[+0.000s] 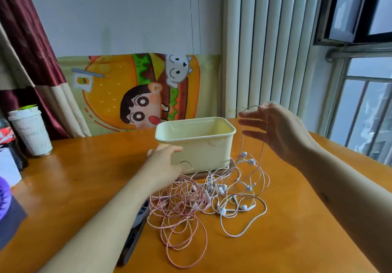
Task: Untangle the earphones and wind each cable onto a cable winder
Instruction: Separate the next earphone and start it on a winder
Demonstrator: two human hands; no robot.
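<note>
A tangle of pink and white earphone cables (203, 200) lies on the orange table (286, 219), just in front of a cream plastic box (203, 145). Several white earbuds (246, 207) show among the loops. My right hand (277, 130) is raised to the right of the box and pinches a pinkish cable loop (263, 149) at thumb and forefinger, with the other fingers straight. Both strands hang from it down into the pile. My left hand (163, 166) is low at the box's front left corner, where a small cable loop (187, 164) sticks out by its curled fingers.
A dark flat object (135, 232) lies partly under my left forearm. A paper cup (31, 132) and a cola bottle (8, 141) stand at the far left. A cartoon cloth (140, 90) hangs behind the table. A window (364, 107) is on the right.
</note>
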